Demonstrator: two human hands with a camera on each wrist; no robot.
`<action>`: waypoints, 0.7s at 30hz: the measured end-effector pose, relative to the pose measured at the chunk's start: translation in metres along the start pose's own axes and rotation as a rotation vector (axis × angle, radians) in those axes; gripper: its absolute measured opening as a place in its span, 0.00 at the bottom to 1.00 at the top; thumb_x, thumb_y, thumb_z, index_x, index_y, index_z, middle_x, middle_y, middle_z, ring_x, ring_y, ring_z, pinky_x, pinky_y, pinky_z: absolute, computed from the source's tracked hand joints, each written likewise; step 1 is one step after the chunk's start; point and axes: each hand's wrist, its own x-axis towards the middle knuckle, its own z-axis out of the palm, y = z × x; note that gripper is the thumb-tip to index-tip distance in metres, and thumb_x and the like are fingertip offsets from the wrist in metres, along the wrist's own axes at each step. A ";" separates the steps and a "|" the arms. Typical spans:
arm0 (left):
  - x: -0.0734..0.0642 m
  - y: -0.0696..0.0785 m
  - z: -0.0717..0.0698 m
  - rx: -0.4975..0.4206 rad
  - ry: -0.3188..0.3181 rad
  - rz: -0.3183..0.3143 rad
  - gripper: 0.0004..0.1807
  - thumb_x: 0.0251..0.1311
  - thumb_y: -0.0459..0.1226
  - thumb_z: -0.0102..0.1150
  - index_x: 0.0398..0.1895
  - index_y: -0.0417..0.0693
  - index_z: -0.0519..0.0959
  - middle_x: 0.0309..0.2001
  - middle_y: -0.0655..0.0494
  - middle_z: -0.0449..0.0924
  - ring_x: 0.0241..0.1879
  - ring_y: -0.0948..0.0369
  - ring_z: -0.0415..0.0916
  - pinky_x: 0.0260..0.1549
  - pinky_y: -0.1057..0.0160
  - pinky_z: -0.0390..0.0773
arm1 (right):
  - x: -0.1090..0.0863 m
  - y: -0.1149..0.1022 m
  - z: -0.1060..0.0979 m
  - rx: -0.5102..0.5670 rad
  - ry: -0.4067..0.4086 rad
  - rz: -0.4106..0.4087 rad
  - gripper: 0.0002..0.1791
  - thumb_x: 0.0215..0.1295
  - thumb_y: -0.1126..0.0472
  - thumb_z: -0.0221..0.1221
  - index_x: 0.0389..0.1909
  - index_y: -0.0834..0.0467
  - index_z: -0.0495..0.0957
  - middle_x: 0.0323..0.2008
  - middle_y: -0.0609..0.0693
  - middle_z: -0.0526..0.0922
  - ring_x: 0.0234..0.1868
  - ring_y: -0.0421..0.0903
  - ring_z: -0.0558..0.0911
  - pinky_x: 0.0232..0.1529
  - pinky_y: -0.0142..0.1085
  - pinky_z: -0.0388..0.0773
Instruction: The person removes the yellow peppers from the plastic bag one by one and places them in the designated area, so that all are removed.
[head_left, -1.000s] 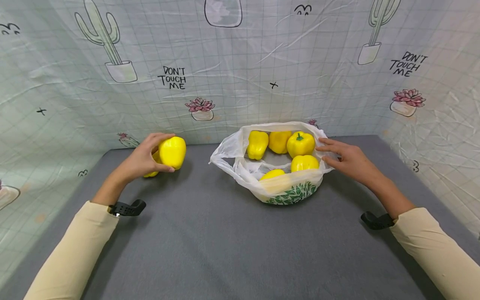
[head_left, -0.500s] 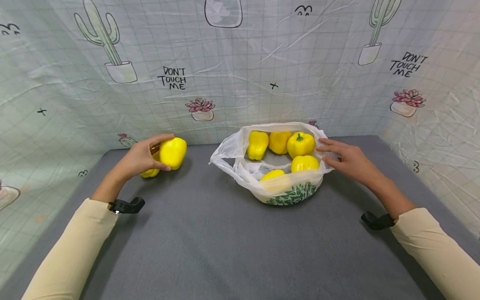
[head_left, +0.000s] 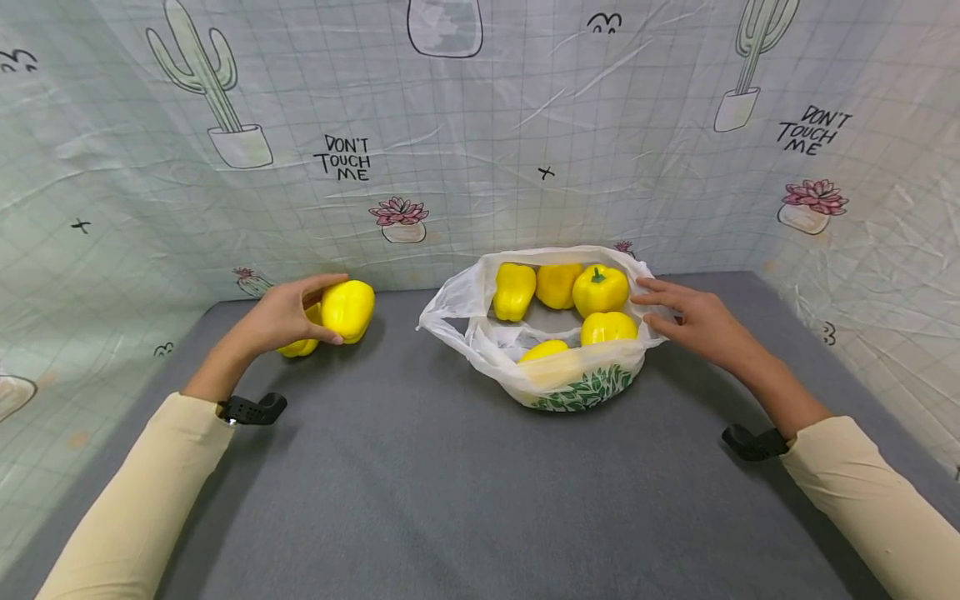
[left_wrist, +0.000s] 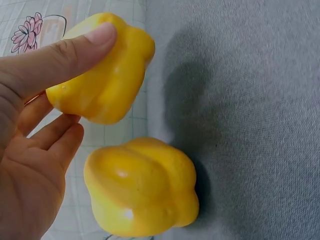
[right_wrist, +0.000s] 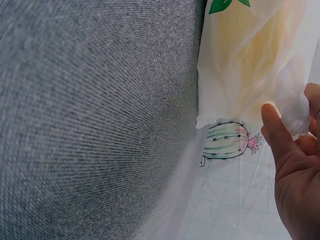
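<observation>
Your left hand (head_left: 273, 320) gripped a yellow bell pepper (head_left: 349, 312) well left of the plastic bag (head_left: 577, 388) your right hand (head_left: 702, 326) pinched.

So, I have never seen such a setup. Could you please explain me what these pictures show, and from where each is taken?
There is no machine here: someone works bare-handed. The wide view comes from a camera worn on the head, looking forward and down. The two closer views come from cameras worn on the wrists, one each.

On the grey surface sits a white plastic bag with a green leaf print; at least five yellow peppers show inside it. The left hand holds one yellow pepper between thumb and fingers, and another pepper lies close by. The right hand holds the bag at its right edge. Behind is a sheet printed with potted plants.
</observation>
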 end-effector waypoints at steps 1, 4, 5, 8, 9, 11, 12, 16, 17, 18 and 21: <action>0.000 -0.001 -0.001 0.022 -0.003 0.002 0.53 0.45 0.41 0.83 0.76 0.44 0.65 0.73 0.40 0.65 0.70 0.39 0.64 0.67 0.37 0.63 | 0.000 0.000 0.000 -0.002 0.001 -0.002 0.21 0.72 0.64 0.62 0.64 0.60 0.79 0.72 0.59 0.69 0.23 0.35 0.69 0.23 0.33 0.68; -0.001 -0.002 -0.002 0.080 -0.020 0.009 0.53 0.45 0.43 0.83 0.76 0.44 0.65 0.73 0.37 0.65 0.69 0.38 0.64 0.66 0.35 0.64 | 0.000 -0.001 0.000 -0.006 0.007 -0.004 0.20 0.72 0.64 0.62 0.63 0.61 0.79 0.71 0.59 0.70 0.23 0.35 0.69 0.23 0.33 0.68; -0.001 -0.003 -0.002 0.093 -0.026 0.009 0.53 0.45 0.44 0.83 0.76 0.44 0.65 0.72 0.36 0.66 0.69 0.37 0.64 0.65 0.34 0.64 | 0.000 -0.001 0.000 -0.007 0.009 -0.005 0.20 0.71 0.64 0.62 0.63 0.61 0.79 0.71 0.59 0.70 0.23 0.35 0.69 0.23 0.33 0.68; -0.001 -0.005 -0.002 0.118 -0.034 0.004 0.54 0.45 0.46 0.83 0.75 0.44 0.66 0.71 0.35 0.67 0.68 0.37 0.65 0.63 0.35 0.67 | 0.000 -0.001 0.000 -0.009 0.011 -0.011 0.20 0.72 0.64 0.62 0.63 0.61 0.79 0.71 0.60 0.70 0.23 0.35 0.68 0.22 0.33 0.67; -0.001 -0.006 -0.002 0.123 -0.033 -0.001 0.54 0.44 0.47 0.83 0.75 0.44 0.66 0.71 0.35 0.67 0.67 0.38 0.66 0.62 0.35 0.68 | 0.000 -0.001 0.000 -0.010 0.010 -0.013 0.20 0.72 0.64 0.62 0.63 0.61 0.79 0.71 0.60 0.70 0.23 0.35 0.68 0.22 0.33 0.67; -0.001 -0.006 -0.001 0.127 -0.032 -0.005 0.54 0.44 0.48 0.83 0.75 0.44 0.67 0.70 0.35 0.68 0.66 0.38 0.67 0.61 0.36 0.69 | 0.000 -0.001 0.000 -0.011 0.008 -0.017 0.20 0.72 0.64 0.62 0.63 0.61 0.79 0.71 0.60 0.70 0.23 0.35 0.69 0.22 0.33 0.67; -0.001 -0.007 -0.001 0.131 -0.034 -0.006 0.54 0.44 0.49 0.83 0.75 0.43 0.67 0.70 0.35 0.69 0.65 0.39 0.68 0.60 0.36 0.70 | 0.000 0.000 0.000 -0.011 0.008 -0.017 0.20 0.72 0.64 0.62 0.63 0.61 0.79 0.71 0.60 0.70 0.23 0.35 0.69 0.23 0.33 0.67; 0.001 -0.009 0.000 0.153 -0.052 0.015 0.53 0.45 0.48 0.82 0.74 0.40 0.67 0.70 0.34 0.68 0.65 0.38 0.68 0.61 0.35 0.69 | 0.000 0.002 0.001 -0.012 0.009 -0.021 0.21 0.71 0.64 0.62 0.63 0.61 0.79 0.71 0.59 0.70 0.23 0.35 0.69 0.23 0.33 0.68; 0.001 -0.009 0.000 0.158 -0.056 0.020 0.53 0.46 0.48 0.82 0.74 0.40 0.67 0.70 0.35 0.68 0.65 0.38 0.67 0.62 0.35 0.69 | 0.000 0.002 0.001 -0.014 0.010 -0.023 0.21 0.71 0.64 0.62 0.63 0.61 0.79 0.71 0.60 0.70 0.23 0.35 0.70 0.24 0.33 0.68; 0.002 -0.010 0.000 0.162 -0.062 0.026 0.53 0.46 0.48 0.82 0.74 0.39 0.66 0.70 0.34 0.68 0.66 0.38 0.67 0.62 0.35 0.68 | 0.000 0.003 0.002 -0.015 0.010 -0.023 0.21 0.71 0.64 0.62 0.63 0.61 0.79 0.71 0.60 0.70 0.23 0.35 0.70 0.24 0.32 0.68; 0.003 -0.013 0.000 0.164 -0.076 0.031 0.53 0.47 0.49 0.81 0.74 0.39 0.66 0.71 0.35 0.67 0.67 0.38 0.65 0.63 0.35 0.67 | 0.001 0.004 0.002 -0.017 0.009 -0.026 0.21 0.71 0.64 0.62 0.64 0.61 0.79 0.71 0.60 0.70 0.23 0.35 0.69 0.24 0.32 0.68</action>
